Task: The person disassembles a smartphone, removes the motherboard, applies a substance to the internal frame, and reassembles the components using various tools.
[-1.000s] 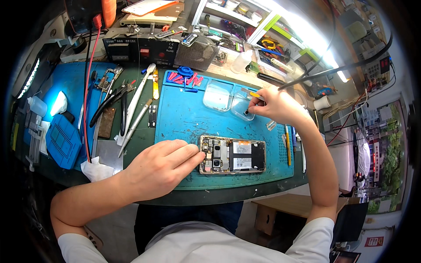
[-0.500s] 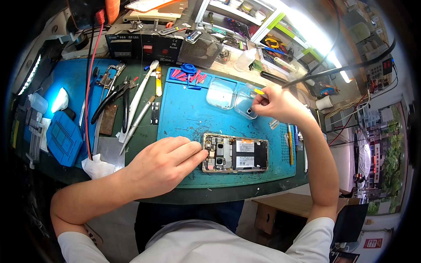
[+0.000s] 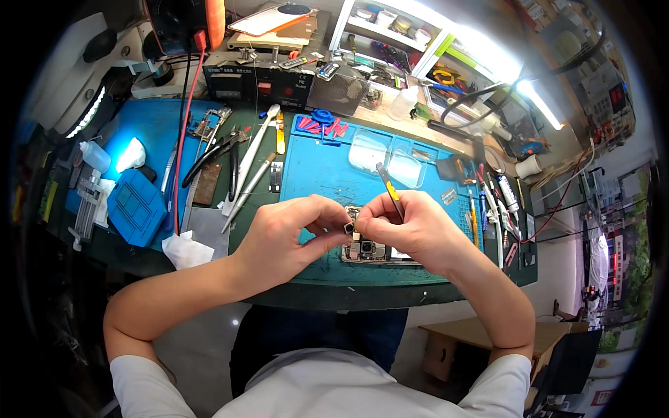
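Observation:
An opened smartphone [image 3: 367, 249], its internal parts bare, lies on the blue work mat in front of me. Over its left end, my left hand [image 3: 289, 233] closes its thumb and fingers on a small dark part that looks like a camera module [image 3: 349, 228]. My right hand [image 3: 411, 226] pinches a pair of tweezers [image 3: 389, 187], black with yellow marks. Their upper end points up and away; the tips are hidden by my fingers near the small part. My hands cover much of the phone.
Two clear plastic containers [image 3: 369, 151] stand on the blue mat [image 3: 313, 171] behind my hands. Pliers [image 3: 209, 157], a white brush [image 3: 254, 150] and a blue tray-like block [image 3: 137, 209] lie left. Several pens and screwdrivers [image 3: 491, 205] lie right. A wire-mesh box [image 3: 336, 90] stands behind.
My right hand has come from the clear containers to the phone's left end, bringing the tweezers. My left fingers have lifted off the phone's edge and now pinch the small dark part.

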Tool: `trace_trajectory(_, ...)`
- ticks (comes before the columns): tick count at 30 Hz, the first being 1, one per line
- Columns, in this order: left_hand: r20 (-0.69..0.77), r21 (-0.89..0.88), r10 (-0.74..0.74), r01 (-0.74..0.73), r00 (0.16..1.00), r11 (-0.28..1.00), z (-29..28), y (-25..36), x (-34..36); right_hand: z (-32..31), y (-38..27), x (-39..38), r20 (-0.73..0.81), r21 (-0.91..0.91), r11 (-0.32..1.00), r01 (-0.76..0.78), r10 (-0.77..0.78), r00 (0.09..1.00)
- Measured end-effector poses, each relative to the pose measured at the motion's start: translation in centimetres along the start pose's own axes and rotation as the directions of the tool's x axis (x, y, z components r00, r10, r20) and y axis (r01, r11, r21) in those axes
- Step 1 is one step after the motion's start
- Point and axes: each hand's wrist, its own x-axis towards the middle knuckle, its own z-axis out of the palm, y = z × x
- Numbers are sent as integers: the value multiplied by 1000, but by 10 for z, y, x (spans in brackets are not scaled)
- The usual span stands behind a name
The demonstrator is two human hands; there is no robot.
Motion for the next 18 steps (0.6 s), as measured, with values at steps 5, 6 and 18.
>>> trace_trajectory(5, 72, -292, -239, 249, 968, 923, -3, 1, -2, 6, 8, -6, -35, 32, 993, 114, -113, 993)
trace_trajectory(6, 139, -421, -320, 349, 937, 837, -6, -1, 1, 6, 12, -9, -116, -164, 953, 253, -273, 955)
trace_trajectory(18, 566, -555, -367, 670, 739, 493, -18, -8, 10, 20, 47, -12, 70, -738, 175, 652, -941, 331)
